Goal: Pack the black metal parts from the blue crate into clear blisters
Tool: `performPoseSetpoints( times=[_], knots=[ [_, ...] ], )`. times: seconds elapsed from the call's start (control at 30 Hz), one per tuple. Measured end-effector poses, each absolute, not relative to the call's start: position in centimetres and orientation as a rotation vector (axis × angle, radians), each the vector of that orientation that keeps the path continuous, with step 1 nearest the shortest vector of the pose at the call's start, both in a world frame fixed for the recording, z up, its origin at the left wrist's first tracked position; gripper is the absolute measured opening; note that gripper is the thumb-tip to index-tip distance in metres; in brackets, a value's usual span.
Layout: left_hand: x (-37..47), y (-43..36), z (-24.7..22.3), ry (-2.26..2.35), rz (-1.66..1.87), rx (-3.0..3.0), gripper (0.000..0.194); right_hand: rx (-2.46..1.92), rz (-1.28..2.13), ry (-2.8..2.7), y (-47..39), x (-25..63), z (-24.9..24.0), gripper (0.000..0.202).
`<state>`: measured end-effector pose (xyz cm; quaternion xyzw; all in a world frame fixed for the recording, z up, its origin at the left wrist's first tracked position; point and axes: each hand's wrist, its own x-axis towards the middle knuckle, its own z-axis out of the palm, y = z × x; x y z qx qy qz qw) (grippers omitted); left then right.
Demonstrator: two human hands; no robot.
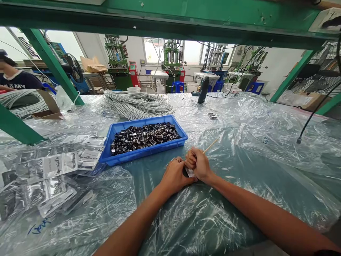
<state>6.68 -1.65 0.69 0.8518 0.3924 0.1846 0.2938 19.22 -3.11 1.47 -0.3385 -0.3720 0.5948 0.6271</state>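
My right hand (198,164) is closed in a fist around a thin wooden stick (211,145), whose pale end points up and away to the right. My left hand (174,175) rests on the plastic-covered table, fingers curled around a small whitish, shiny piece (190,172). Most of that piece is hidden by both hands, so its kind does not show. The two hands meet over it. Just beyond them on the left stands a blue tray (144,155) heaped with small dark, shiny parts (145,137).
Silvery packets (60,165) lie at the left. A coil of grey cable (135,104) sits behind the tray. Farther back are a dark upright tool (203,90) and several small parts (212,116). Green frame posts flank the table; a cable (314,110) hangs right. A person (18,76) sits far left.
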Motion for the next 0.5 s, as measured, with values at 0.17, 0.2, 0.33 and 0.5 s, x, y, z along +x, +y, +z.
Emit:
performPoseSetpoints(
  times=[0.17,0.2,0.33,0.5],
  knots=[
    [6.4,-1.7,0.6,1.036,0.502,2.291,0.032,-0.84,1.63,-0.992,-4.4,20.4,2.5,0.051],
    [6.3,-1.7,0.6,1.026,0.508,2.283,0.037,-0.845,1.616,-0.975,-4.3,21.0,2.9,0.05],
    [5.4,-0.8,0.8,0.924,0.61,2.052,0.054,-1.144,1.43,-1.011,-2.6,25.2,3.9,0.044],
    [4.1,1.2,1.2,0.704,0.771,1.508,0.068,-1.812,0.903,-1.577,-1.5,30.0,2.6,0.028]
  ],
)
